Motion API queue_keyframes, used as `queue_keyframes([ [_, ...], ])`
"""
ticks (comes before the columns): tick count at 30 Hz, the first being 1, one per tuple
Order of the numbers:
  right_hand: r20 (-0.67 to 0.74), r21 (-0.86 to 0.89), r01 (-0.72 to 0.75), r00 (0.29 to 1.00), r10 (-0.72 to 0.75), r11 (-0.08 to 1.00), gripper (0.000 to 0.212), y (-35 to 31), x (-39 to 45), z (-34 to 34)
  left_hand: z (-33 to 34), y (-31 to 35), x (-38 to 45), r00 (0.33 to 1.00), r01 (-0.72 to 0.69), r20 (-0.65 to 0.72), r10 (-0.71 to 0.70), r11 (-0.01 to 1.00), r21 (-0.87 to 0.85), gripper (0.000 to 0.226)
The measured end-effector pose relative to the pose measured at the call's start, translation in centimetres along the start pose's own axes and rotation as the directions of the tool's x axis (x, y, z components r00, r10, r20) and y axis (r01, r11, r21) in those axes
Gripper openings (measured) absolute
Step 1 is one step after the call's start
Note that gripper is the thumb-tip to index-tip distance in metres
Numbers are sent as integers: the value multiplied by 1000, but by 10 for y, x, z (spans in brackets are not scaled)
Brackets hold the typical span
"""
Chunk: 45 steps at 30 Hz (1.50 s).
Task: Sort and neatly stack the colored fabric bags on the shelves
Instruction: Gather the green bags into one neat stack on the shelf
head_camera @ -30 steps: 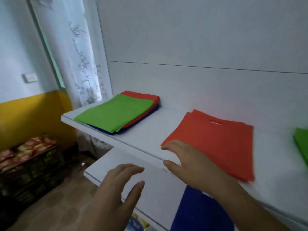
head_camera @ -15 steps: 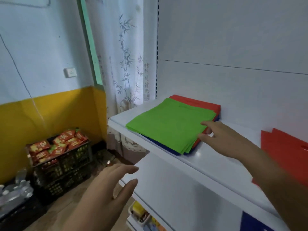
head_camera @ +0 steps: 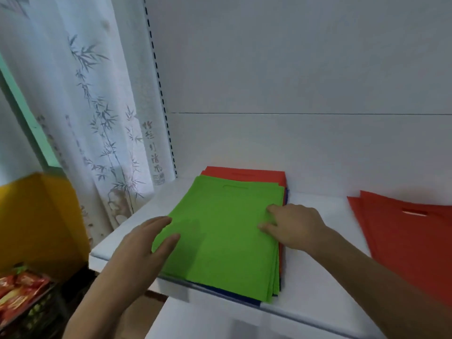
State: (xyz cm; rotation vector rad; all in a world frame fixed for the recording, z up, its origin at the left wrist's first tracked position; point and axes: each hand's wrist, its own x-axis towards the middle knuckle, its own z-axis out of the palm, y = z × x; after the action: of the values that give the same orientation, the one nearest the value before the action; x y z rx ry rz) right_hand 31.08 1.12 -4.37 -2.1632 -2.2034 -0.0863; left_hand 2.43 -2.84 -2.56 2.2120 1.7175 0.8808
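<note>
Flat green fabric bags (head_camera: 220, 236) top a stack on the white shelf (head_camera: 318, 285). Red fabric bags (head_camera: 247, 172) and blue ones (head_camera: 230, 295) peek beneath. Separate red bag pile (head_camera: 406, 236) lies well apart to the right.

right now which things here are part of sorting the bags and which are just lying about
Part of the job:
green bags, atop a mixed pile
red bags and blue bags beneath them
separate red pile
shelf
left hand, right hand

Lying about:
curtain
snack crate
</note>
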Motion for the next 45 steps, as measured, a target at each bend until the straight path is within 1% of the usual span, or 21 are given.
queue_keyframes([
  [2,-17,31,-35,999,35,999,53,-1,-1,4,10,-7,24,998,40,55,-40,999,5,46],
  [4,-12,70,-96,995,97,993,54,0,-2,7,24,-14,45,978,55,197,-74,994,96,61],
  [6,17,123,-172,985,172,977,57,5,-2,7,42,-21,61,947,-41,320,-25,980,197,77],
  [7,32,160,-202,979,199,966,58,7,-3,7,49,-23,66,940,-73,342,-12,969,235,77],
  [10,8,344,-267,960,281,900,63,7,-4,9,55,-21,74,930,-158,362,59,955,252,70],
  [12,-52,527,-291,927,372,799,61,8,-6,13,58,-16,76,914,-217,389,118,951,222,66],
  [14,-74,678,-301,879,470,670,53,10,-8,17,57,-15,77,898,-264,396,191,954,139,62],
  [17,-94,775,-295,820,564,559,45,8,-12,22,52,-21,78,882,-312,384,274,949,38,60],
  [19,-91,830,-240,833,546,503,45,3,-11,23,50,-30,82,882,-332,348,317,943,-17,59],
  [21,-46,876,-206,864,501,436,47,0,-9,21,49,-36,86,889,-332,312,334,941,-64,56],
  [23,-31,870,-206,884,467,448,49,-3,-6,18,49,-38,89,896,-322,293,335,942,-94,53],
  [24,-53,834,-222,879,474,505,49,-4,-4,16,49,-39,91,896,-320,292,336,942,-100,53],
  [27,-100,572,-339,875,474,747,58,-5,0,11,51,-42,95,896,-315,301,326,945,-87,55],
  [28,-92,476,-365,884,458,800,62,-8,0,9,51,-43,96,893,-320,313,324,945,-64,56],
  [30,-89,360,-388,891,445,849,63,-14,0,4,52,-40,100,883,-339,341,322,941,-12,56],
  [33,-121,324,-383,890,440,865,54,-24,1,-1,52,-34,105,871,-347,375,316,938,15,57],
  [36,-243,343,-312,882,404,886,59,-27,-6,-6,54,-35,108,875,-295,396,279,955,-22,69],
  [38,-348,436,-226,850,395,871,59,-29,-15,-16,53,-36,110,866,-256,426,261,964,-71,81],
  [40,-397,576,-157,804,442,803,59,-31,-25,-28,54,-33,112,843,-232,468,265,964,-127,86],
  [43,-421,689,-103,750,511,717,60,-30,-38,-37,55,-30,114,838,-151,447,313,920,-362,76],
  [45,-397,730,-136,713,578,669,60,-31,-49,-38,54,-30,114,843,-34,416,340,807,-590,64],
])
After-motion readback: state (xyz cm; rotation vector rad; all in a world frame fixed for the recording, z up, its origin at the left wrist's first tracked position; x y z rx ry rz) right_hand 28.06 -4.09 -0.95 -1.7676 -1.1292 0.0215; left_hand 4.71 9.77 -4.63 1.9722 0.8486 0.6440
